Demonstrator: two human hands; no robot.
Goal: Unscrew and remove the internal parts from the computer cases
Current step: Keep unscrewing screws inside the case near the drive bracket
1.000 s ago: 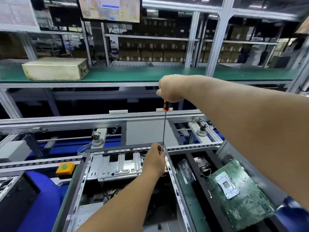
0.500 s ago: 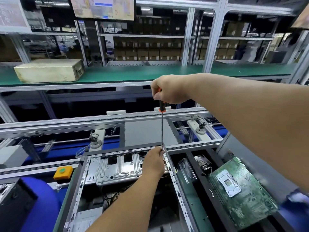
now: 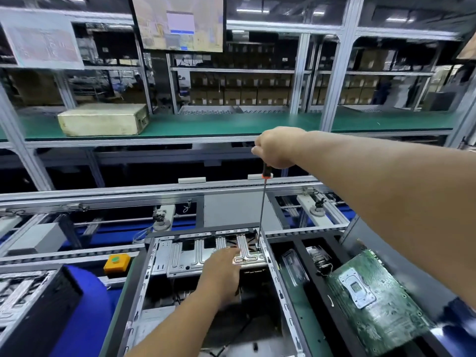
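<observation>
At frame centre, the right hand (image 3: 277, 148) had its grip closed around the handle of a long screwdriver (image 3: 262, 210), tip down at the metal bracket (image 3: 213, 253) inside the open computer case (image 3: 280, 287). The left hand (image 3: 221, 275) rested open-fingered on that bracket. A green motherboard (image 3: 373, 302) lay at lower right.

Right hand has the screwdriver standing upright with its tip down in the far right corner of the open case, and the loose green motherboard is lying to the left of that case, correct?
Not quite. In the head view the motherboard lies to the right of the case, not the left. The rest holds: the right hand holds the screwdriver upright, tip in the far right corner.
</observation>
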